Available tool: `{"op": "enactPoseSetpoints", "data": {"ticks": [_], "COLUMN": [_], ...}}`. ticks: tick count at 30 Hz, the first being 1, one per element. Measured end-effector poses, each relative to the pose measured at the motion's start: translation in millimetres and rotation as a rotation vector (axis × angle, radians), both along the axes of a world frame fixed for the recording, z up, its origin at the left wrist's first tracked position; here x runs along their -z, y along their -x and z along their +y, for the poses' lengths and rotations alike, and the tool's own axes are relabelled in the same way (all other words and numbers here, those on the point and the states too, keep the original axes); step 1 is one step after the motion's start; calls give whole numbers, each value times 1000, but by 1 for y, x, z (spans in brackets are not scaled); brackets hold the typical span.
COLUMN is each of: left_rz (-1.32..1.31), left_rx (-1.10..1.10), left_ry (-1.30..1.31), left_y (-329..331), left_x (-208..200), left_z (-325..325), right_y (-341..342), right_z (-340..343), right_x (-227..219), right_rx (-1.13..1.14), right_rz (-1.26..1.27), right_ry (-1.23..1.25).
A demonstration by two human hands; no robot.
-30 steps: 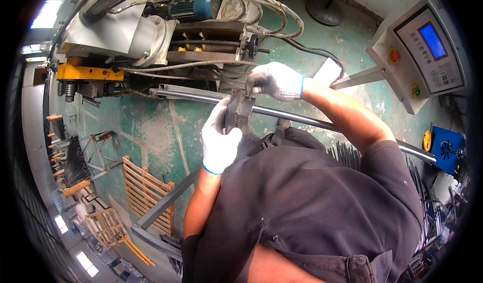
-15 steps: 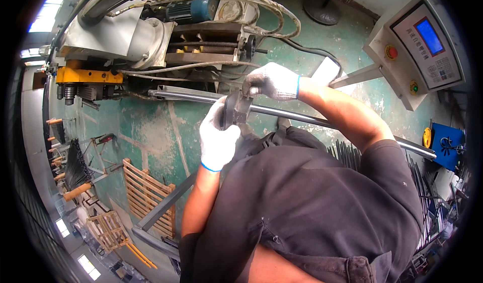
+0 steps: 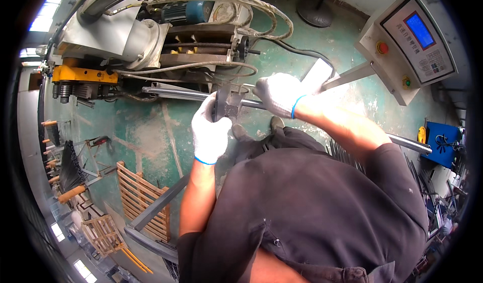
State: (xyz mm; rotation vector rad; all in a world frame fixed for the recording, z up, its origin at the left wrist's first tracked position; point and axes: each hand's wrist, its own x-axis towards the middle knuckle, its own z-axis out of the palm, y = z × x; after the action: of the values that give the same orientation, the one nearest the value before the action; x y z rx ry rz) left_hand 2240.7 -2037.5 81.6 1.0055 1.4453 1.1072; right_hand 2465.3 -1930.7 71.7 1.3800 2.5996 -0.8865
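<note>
The left hand (image 3: 209, 138), partly closed, is gripping a dark block (image 3: 232, 103); right of the block, the right hand (image 3: 276, 94) (curled, contents unclear) is partly hiding a metal bar (image 3: 253, 104).

Over on the control box (image 3: 393, 66), one slanting row of dark printed characters (image 3: 408, 38) runs down the pale panel (image 3: 413, 66), beside the blue screen (image 3: 419, 30). Marks on the screen and on the small keypad (image 3: 431, 63) are too tiny for me to read.

left: wooden pallet (image 3: 143, 200) | right: blue box (image 3: 443, 155) | top: black stand base (image 3: 313, 14)
</note>
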Motion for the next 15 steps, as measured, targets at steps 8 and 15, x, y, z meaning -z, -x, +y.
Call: {"op": "enactPoseSetpoints", "data": {"ticks": [8,15], "left_rz": [100,-303], "left_rx": [61,211], "left_ry": [-72,57], "left_y": [8,75], "left_x": [-1,-12], "left_z": [-6,-22], "right_y": [-19,-12], "right_z": [-39,-32], "right_x": [-18,-67], "right_rx": [163,333], "right_rz": [165,-4], "right_ry": [-194,-278]}}
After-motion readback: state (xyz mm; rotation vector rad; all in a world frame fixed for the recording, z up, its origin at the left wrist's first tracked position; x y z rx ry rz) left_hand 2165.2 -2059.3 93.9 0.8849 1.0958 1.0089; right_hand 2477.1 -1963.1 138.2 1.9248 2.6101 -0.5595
